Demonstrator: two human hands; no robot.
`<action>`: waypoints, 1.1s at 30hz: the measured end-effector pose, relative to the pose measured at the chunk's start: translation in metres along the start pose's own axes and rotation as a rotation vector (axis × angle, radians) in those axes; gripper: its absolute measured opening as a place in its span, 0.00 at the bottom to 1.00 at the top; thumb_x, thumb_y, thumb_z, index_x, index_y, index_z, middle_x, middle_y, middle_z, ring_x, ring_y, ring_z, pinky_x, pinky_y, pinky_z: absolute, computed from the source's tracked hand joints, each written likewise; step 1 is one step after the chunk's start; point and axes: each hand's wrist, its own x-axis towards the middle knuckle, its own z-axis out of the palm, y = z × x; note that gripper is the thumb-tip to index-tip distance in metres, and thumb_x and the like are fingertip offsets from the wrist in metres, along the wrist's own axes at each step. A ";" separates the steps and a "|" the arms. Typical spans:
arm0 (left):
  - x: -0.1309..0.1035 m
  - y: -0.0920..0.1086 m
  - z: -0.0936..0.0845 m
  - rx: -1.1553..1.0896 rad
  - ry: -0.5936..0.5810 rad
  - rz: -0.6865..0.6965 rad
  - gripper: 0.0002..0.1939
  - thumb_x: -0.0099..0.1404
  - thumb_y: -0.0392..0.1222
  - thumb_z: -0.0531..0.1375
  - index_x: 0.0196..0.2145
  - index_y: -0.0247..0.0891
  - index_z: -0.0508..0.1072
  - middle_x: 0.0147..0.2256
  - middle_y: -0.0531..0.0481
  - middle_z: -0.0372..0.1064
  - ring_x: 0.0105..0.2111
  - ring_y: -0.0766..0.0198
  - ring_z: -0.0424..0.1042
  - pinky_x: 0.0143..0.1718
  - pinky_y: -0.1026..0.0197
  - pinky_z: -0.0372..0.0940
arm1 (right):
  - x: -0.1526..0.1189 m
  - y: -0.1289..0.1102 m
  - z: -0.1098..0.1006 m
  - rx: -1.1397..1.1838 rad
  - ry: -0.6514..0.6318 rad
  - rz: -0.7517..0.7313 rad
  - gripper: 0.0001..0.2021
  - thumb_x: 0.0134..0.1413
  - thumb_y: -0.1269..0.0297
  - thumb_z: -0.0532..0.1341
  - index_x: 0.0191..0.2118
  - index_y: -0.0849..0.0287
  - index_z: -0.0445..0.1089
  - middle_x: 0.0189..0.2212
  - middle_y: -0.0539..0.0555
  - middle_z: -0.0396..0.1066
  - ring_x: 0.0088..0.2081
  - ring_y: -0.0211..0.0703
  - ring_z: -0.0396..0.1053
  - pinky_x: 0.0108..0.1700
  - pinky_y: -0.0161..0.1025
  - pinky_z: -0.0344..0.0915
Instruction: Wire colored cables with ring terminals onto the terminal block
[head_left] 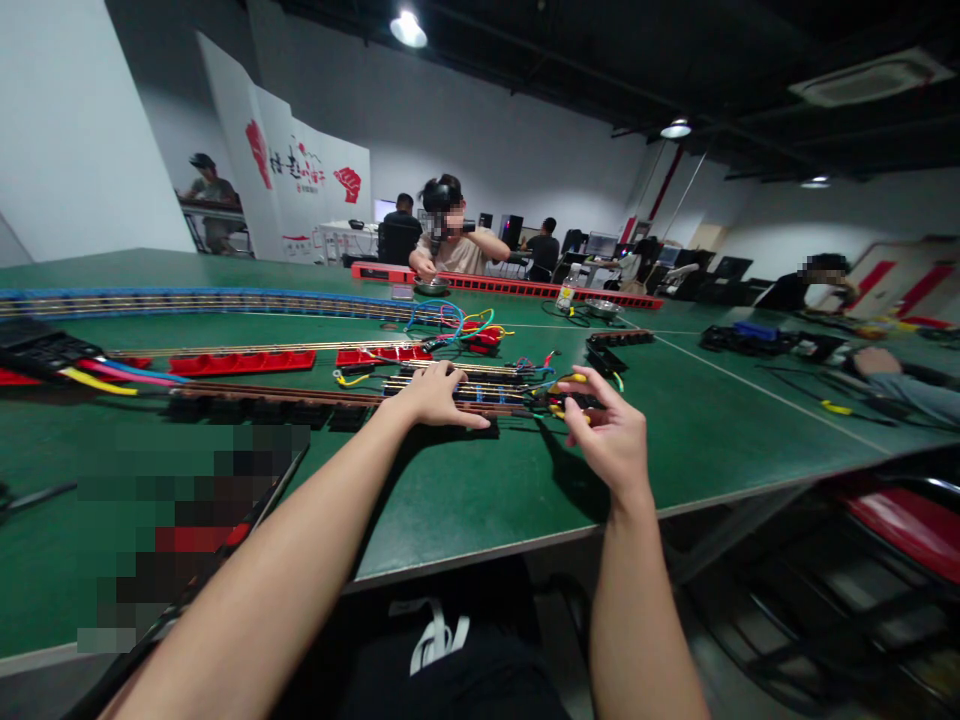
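My left hand (431, 393) lies across a dark rail strip (487, 393) with copper-coloured bars. Its fingers reach over the far side and the thumb stretches along the near edge, gripping the strip. At the strip's right end, my right hand (613, 432) has its thumb and fingers closed around what look like yellow-handled pliers (576, 379). The jaws are too small and blurred to make out. Thin coloured wires (549, 362) stick out around that end. Leftward, a brown rail (285, 394) on black supports runs towards thick yellow, pink and blue cables (124, 372).
Red holders (241, 361) and a long blue rail (225, 302) lie behind on the green table (465, 510). Coiled wires (457, 320), a bottle (567, 290) and a red rail (525, 288) stand farther back. A co-worker (457, 240) sits opposite; another person's hand (876, 362) is at right.
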 end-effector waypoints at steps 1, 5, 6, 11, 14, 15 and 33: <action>0.000 0.000 0.000 0.001 0.000 -0.001 0.57 0.43 0.85 0.50 0.58 0.38 0.65 0.59 0.33 0.55 0.59 0.39 0.57 0.59 0.43 0.54 | 0.000 0.000 -0.001 -0.017 -0.026 -0.006 0.23 0.53 0.61 0.62 0.56 0.57 0.67 0.43 0.55 0.75 0.18 0.30 0.65 0.18 0.31 0.67; 0.001 -0.001 0.001 -0.003 0.008 0.003 0.58 0.43 0.85 0.50 0.58 0.38 0.65 0.59 0.33 0.56 0.59 0.39 0.57 0.60 0.42 0.53 | 0.000 -0.003 -0.007 -0.045 -0.164 -0.015 0.23 0.52 0.59 0.65 0.55 0.57 0.68 0.38 0.53 0.74 0.20 0.32 0.67 0.20 0.32 0.69; 0.001 -0.001 0.001 -0.003 0.008 0.003 0.58 0.43 0.85 0.50 0.58 0.38 0.65 0.59 0.32 0.55 0.59 0.39 0.57 0.60 0.42 0.53 | -0.001 -0.004 -0.008 -0.046 -0.197 -0.011 0.24 0.51 0.59 0.65 0.55 0.57 0.68 0.37 0.52 0.73 0.21 0.32 0.68 0.21 0.32 0.69; 0.002 -0.001 0.002 -0.005 0.000 0.001 0.58 0.43 0.85 0.50 0.59 0.38 0.64 0.60 0.32 0.54 0.60 0.38 0.56 0.60 0.42 0.53 | -0.001 -0.007 -0.013 -0.108 -0.306 -0.011 0.25 0.51 0.60 0.65 0.56 0.55 0.65 0.37 0.52 0.73 0.25 0.34 0.70 0.25 0.32 0.70; 0.002 -0.001 0.002 -0.004 -0.004 -0.008 0.58 0.42 0.85 0.50 0.59 0.39 0.64 0.60 0.32 0.54 0.60 0.38 0.55 0.60 0.42 0.52 | -0.002 -0.009 -0.013 -0.152 -0.340 -0.025 0.21 0.53 0.63 0.62 0.53 0.55 0.63 0.39 0.54 0.74 0.26 0.34 0.71 0.27 0.32 0.69; 0.002 -0.001 0.002 -0.003 -0.004 -0.012 0.58 0.42 0.85 0.50 0.59 0.39 0.64 0.61 0.32 0.53 0.60 0.38 0.55 0.60 0.42 0.52 | -0.002 -0.010 -0.013 -0.160 -0.339 -0.029 0.20 0.53 0.64 0.62 0.52 0.55 0.63 0.39 0.54 0.74 0.25 0.34 0.71 0.26 0.31 0.69; 0.001 -0.002 0.002 -0.016 -0.002 -0.007 0.55 0.43 0.84 0.51 0.58 0.40 0.65 0.60 0.34 0.55 0.60 0.38 0.55 0.60 0.43 0.52 | -0.001 -0.009 -0.014 -0.270 -0.140 -0.073 0.23 0.50 0.72 0.57 0.54 0.56 0.63 0.44 0.56 0.76 0.35 0.41 0.76 0.31 0.34 0.71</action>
